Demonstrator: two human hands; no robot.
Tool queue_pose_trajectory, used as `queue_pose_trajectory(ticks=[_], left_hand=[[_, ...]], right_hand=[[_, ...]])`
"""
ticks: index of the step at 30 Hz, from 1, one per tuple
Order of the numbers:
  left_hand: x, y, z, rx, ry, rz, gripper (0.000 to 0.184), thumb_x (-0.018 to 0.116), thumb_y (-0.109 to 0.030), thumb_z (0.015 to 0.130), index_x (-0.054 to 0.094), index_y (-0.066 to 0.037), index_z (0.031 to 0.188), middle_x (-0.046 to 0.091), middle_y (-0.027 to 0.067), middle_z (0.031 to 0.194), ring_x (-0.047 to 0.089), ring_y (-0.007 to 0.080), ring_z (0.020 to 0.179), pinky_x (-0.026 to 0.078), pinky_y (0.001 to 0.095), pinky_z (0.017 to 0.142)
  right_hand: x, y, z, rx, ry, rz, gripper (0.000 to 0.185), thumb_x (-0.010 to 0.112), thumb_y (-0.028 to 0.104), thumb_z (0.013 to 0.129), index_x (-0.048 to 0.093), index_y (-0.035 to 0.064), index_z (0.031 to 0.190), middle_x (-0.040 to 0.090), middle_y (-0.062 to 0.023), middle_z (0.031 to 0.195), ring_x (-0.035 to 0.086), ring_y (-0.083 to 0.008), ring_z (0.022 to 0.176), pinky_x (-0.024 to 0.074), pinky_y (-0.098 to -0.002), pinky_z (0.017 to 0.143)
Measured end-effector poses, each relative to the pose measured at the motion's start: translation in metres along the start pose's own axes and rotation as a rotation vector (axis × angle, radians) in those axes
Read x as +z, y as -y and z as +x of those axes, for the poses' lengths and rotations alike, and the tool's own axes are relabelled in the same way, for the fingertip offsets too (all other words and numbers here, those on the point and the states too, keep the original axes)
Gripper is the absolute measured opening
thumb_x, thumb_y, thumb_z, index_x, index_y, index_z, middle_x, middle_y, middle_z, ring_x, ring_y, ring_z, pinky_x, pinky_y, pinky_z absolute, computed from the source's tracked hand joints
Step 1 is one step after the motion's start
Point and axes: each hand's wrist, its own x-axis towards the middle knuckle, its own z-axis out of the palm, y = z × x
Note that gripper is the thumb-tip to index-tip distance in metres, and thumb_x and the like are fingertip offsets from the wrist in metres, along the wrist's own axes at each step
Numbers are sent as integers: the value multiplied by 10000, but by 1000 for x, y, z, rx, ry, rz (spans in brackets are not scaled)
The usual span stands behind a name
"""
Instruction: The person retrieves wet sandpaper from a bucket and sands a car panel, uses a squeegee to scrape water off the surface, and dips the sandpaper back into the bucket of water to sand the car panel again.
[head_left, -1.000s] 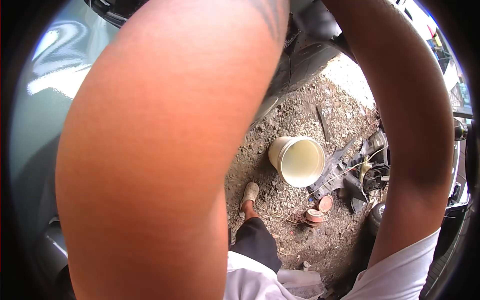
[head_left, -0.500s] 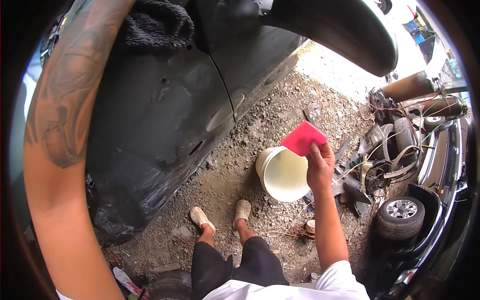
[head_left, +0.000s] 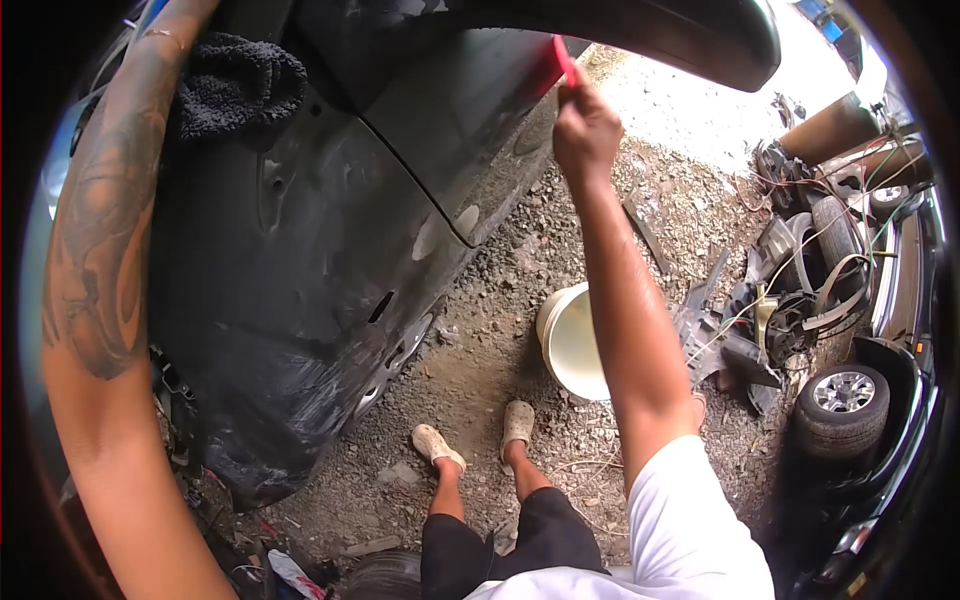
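Glare bleaches the upper-right gravel; fisheye edges fall dark.

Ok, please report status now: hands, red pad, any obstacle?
Right hand gripping red pad; left hand out of view. Pad close to dark car body, contact unclear. Black mirror-like housing juts out nearby.

Here's the right hand at full stretch, gripping a pink pad right by the dark car body, touching or just off it, too close to call! Over on the left, the left arm runs up past a dark fluffy cloth, while below, a pale bucket stands on the gravel, partly hidden behind the right forearm.
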Motion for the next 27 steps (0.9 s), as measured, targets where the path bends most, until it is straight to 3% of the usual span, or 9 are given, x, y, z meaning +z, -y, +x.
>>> queue_pose_trajectory(ticks=[2,4,8,12,13,17,18,22,27], left_hand=[[-6,-8,-1,-189,50,-194,671,434,-510,993,482,50,1360,495,262,1388,424,356,1342,298,372,1143],[18,46,12,198,87,258,751,424,-580,969,468,53,1372,471,261,1411,395,364,1362,275,387,1154],[8,14,7,-141,43,-156,774,430,-589,962,460,67,1371,474,258,1411,402,360,1357,281,388,1150],[16,20,12,-112,9,-104,788,437,-583,961,446,90,1370,479,266,1403,410,351,1352,290,372,1139],[23,30,13,-93,-38,-156,787,439,-580,962,446,95,1367,483,270,1397,415,349,1349,296,366,1133],[16,22,15,-173,81,-306,777,449,-566,963,439,93,1374,472,271,1407,408,342,1354,299,355,1128],[22,27,17,-168,69,-316,768,458,-557,963,442,94,1371,478,266,1403,414,341,1348,301,352,1126],[28,27,17,-119,39,-439,711,477,-505,973,451,87,1367,499,254,1386,434,344,1326,305,344,1118],[37,31,23,94,-120,-409,622,470,-451,991,504,72,1327,550,245,1331,479,342,1283,332,355,1091]], right_hand=[[6,11,-77,-160,36,-3,411,561,-36,866,622,66,1260,638,-257,1143,681,-333,1007,539,-360,833],[4,27,-157,-276,139,62,459,580,-89,840,596,64,1273,615,-262,1188,612,-362,1130,506,-364,934],[-33,51,-219,19,357,179,447,566,-105,853,597,53,1270,628,-242,1206,608,-338,1168,473,-369,993],[-41,32,-148,-66,39,65,405,567,-71,898,607,68,1276,633,-203,1237,610,-305,1178,483,-363,979],[-37,27,-115,-193,-53,-30,370,575,-26,933,610,67,1290,652,-160,1235,625,-215,1149,474,-296,946],[5,17,14,-472,-341,-94,251,564,145,956,684,124,1176,711,-179,1016,704,-302,944,531,-368,833],[7,36,24,-189,-197,-233,237,570,163,910,708,129,1100,704,-192,948,691,-345,892,531,-383,817],[41,27,50,-256,-103,-565,207,585,164,807,721,115,956,699,-174,894,669,-366,863,538,-410,801],[54,81,-47,-568,-121,-317,373,581,31,754,645,38,1121,647,-160,1213,630,-310,1112,500,-410,904]])
